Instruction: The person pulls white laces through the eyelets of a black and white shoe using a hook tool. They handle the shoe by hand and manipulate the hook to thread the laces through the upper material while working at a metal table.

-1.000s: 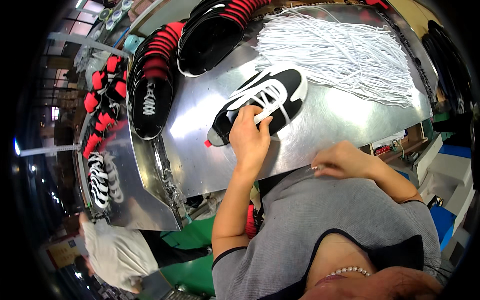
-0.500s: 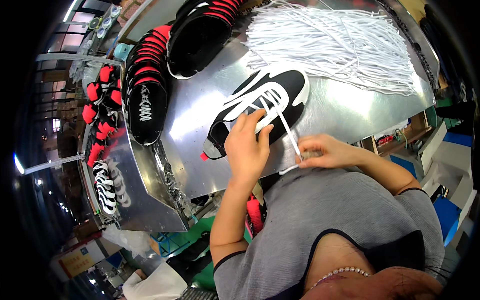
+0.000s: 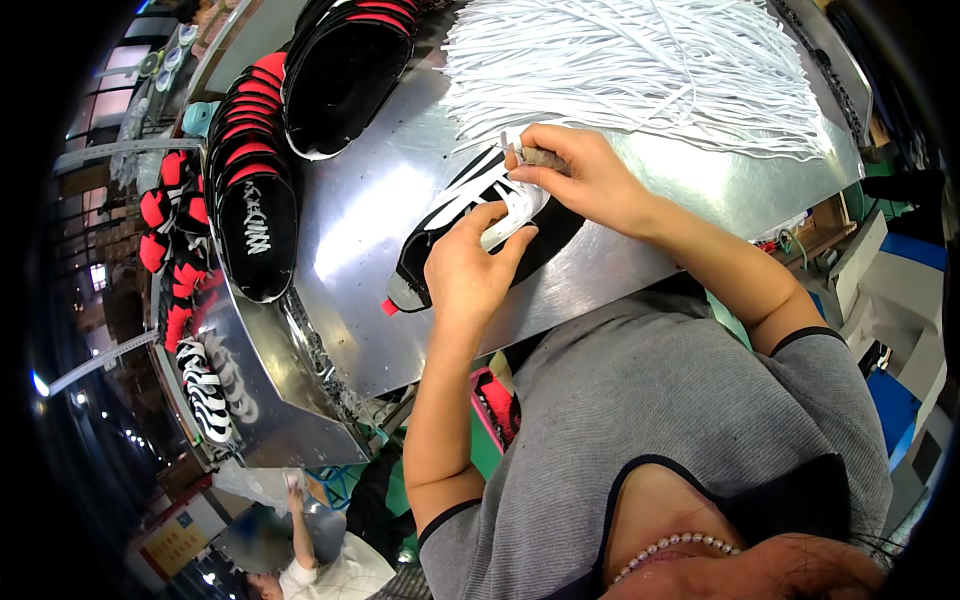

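A black and white shoe upper with a red heel tab lies on the metal table, its toe pointing to the upper right. White lace crosses its throat. My left hand pinches the lacing edge of the upper between thumb and bent fingers. Over the toe end, my right hand is closed on a short tan-handled tool, whose working tip I cannot make out clearly. A white lace end shows by those fingertips. The right hand and forearm hide part of the toe.
A wide heap of white laces covers the far side of the table. Nested black and red uppers stand in rows on the left. More red and black pieces lie beyond the left edge. Another person is at lower left.
My right hand has moved from the table's near edge up and left to the shoe's toe end, carrying the tool. My left hand stays on the upper; the view has shifted a little.
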`<act>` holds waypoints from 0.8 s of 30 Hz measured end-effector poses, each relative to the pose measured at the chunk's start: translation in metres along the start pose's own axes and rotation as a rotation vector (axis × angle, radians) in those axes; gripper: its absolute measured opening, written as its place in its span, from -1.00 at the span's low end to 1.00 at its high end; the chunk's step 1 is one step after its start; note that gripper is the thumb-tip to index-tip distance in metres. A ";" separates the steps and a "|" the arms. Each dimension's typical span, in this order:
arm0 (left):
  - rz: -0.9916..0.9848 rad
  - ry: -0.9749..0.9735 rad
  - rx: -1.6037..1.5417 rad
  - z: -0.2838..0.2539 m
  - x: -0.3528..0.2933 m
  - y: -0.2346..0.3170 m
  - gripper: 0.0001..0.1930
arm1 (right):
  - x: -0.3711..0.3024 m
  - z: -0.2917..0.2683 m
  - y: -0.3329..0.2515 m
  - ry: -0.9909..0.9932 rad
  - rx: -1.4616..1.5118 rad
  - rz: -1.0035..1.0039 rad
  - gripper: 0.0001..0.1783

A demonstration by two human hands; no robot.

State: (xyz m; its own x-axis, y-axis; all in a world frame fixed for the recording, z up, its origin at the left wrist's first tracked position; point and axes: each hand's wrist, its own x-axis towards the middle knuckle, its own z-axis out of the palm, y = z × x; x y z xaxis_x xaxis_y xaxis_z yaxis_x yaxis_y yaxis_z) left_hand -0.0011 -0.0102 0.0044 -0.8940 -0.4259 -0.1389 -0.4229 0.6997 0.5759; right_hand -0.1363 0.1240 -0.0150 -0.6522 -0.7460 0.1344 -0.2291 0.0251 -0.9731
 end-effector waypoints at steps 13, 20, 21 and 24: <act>-0.089 0.011 -0.103 0.013 0.011 -0.001 -0.71 | -0.039 -0.018 0.009 0.041 -0.047 0.170 -0.68; -0.049 0.069 -0.082 0.018 0.012 -0.002 -0.71 | -0.059 -0.009 0.014 -0.061 -0.067 0.189 -0.83; -0.026 0.079 -0.092 0.019 0.012 -0.001 -0.72 | -0.057 -0.009 0.015 -0.063 -0.091 0.184 -0.83; 0.058 0.105 -0.128 0.022 0.012 -0.002 -0.75 | -0.053 -0.008 0.016 -0.077 -0.148 0.196 -0.84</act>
State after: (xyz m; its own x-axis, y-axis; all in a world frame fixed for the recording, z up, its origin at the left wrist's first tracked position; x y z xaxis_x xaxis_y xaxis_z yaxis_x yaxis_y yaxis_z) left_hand -0.0143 -0.0044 -0.0159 -0.8930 -0.4495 -0.0217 -0.3432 0.6490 0.6790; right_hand -0.1112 0.1698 -0.0362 -0.6387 -0.7658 -0.0747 -0.2103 0.2672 -0.9404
